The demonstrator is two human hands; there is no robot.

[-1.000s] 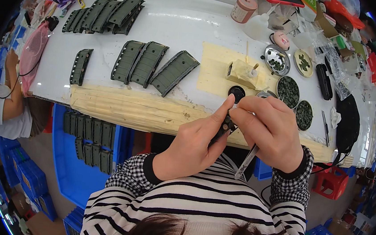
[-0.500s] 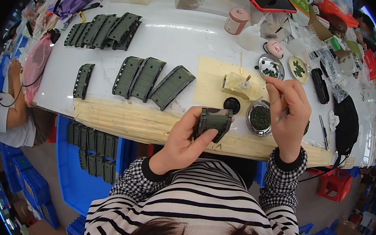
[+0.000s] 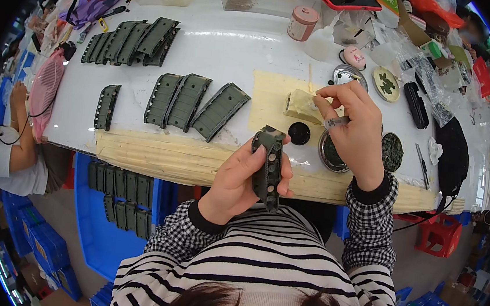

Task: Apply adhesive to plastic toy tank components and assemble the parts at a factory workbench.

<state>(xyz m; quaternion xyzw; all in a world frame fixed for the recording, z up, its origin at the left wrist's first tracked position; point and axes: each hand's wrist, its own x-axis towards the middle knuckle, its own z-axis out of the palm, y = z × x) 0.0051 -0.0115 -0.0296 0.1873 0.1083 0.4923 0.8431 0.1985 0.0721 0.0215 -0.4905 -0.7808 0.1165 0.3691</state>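
My left hand (image 3: 234, 178) is closed around a dark green model part (image 3: 267, 169), shaped like a piece of tank hull. It stands on end, with a row of small round wheels along the side facing up. My right hand (image 3: 354, 133) hovers over a yellowish taped block (image 3: 304, 104), its thumb and forefinger pinched together near the block's top. A slim translucent tube with dark marks (image 3: 336, 122) lies in the curled fingers of this hand. Whatever the fingertips pinch is too small to make out. Below the hand is a round tin of small green bits (image 3: 332, 152), partly covered.
Similar green parts lie in a row (image 3: 186, 102) and in a back-left group (image 3: 129, 41). More fill a blue crate (image 3: 96, 221) below the table. A black round cap (image 3: 299, 133), a dish of green pieces (image 3: 385, 85) and a pen-like tool (image 3: 422, 167) lie nearby.
My left hand has turned the green part so its wheeled side shows, upright. My right hand has moved left and down, from beside the small dishes to over the taped block.
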